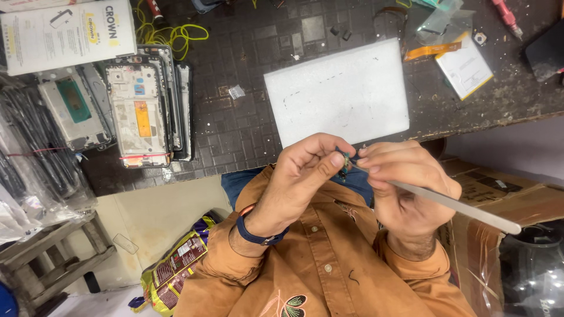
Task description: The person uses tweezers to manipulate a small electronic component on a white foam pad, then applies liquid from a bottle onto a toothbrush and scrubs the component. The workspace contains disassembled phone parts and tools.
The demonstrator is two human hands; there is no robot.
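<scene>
The dark tiled bench (247, 117) fills the far half of the view, its left and right ends cut off by the frame. On it, just beyond the hands, lies one white foam slab (338, 91) with faint pen marks. At far left a white printed box (64, 32) lies flat, blue and yellow lettering on it, its left end cut off. Below that stands a stack of phone frames (147, 105); how many is hard to count, as they overlap, and red bands hold some together. At far right lies one flat white battery pack (465, 66) with an orange strip. Near right, a brown cardboard carton (505, 199) is partly hidden by the arm. Near left on the floor lies one yellow and maroon foil packet (173, 267).

The left hand (305, 176) pinches a tiny green part (346, 159) between thumb and fingertips, mostly hidden. The right hand (405, 188) grips a slim metal tool (458, 205), its tip meeting the part just beside the left thumb.
</scene>
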